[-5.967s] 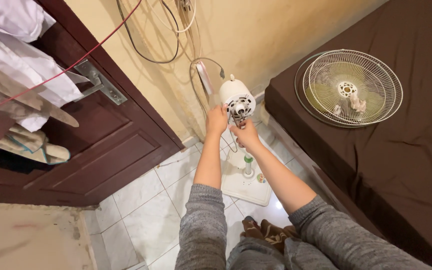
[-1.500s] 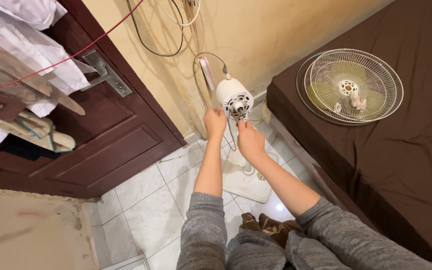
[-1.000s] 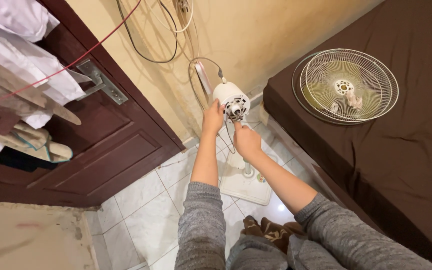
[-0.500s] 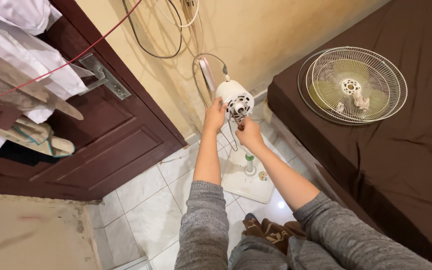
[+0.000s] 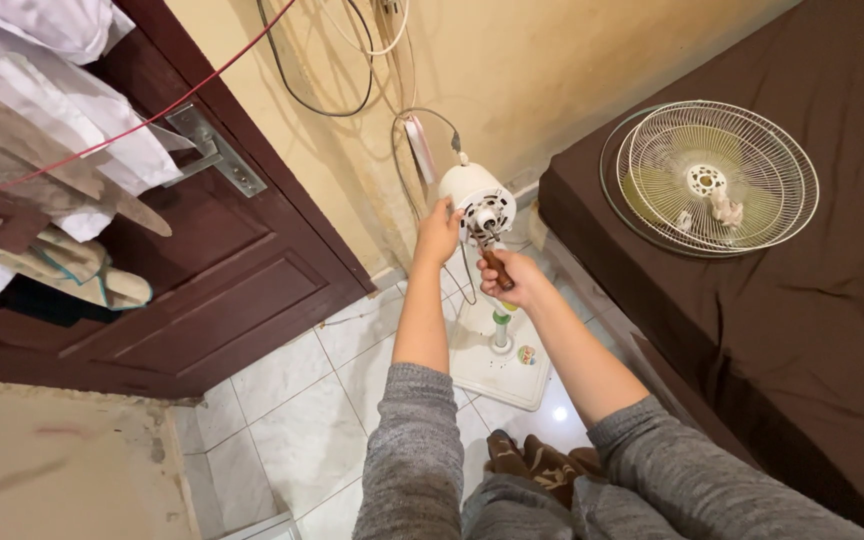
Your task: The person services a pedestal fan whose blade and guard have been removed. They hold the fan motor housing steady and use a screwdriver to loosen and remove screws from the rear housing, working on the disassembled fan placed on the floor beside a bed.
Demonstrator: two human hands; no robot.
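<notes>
- Your left hand (image 5: 439, 232) cupped the white fan motor (image 5: 479, 199), fingers curled against its side.
- Your right hand (image 5: 517, 282) (just below the motor) wrapped all its fingers around a brown-handled screwdriver (image 5: 497, 268).

We've got a smooth, glossy white plastic fan motor housing (image 5: 477, 197) here, and the screwdriver (image 5: 497, 268) handle looks like brown wood or plastic, hard to tell. The fan grille (image 5: 717, 175) is thin metal wire. Dark matt cloth covers the bed (image 5: 802, 300), the door (image 5: 202, 270) is varnished wood, and the floor tiles (image 5: 292, 420) are shiny.
</notes>
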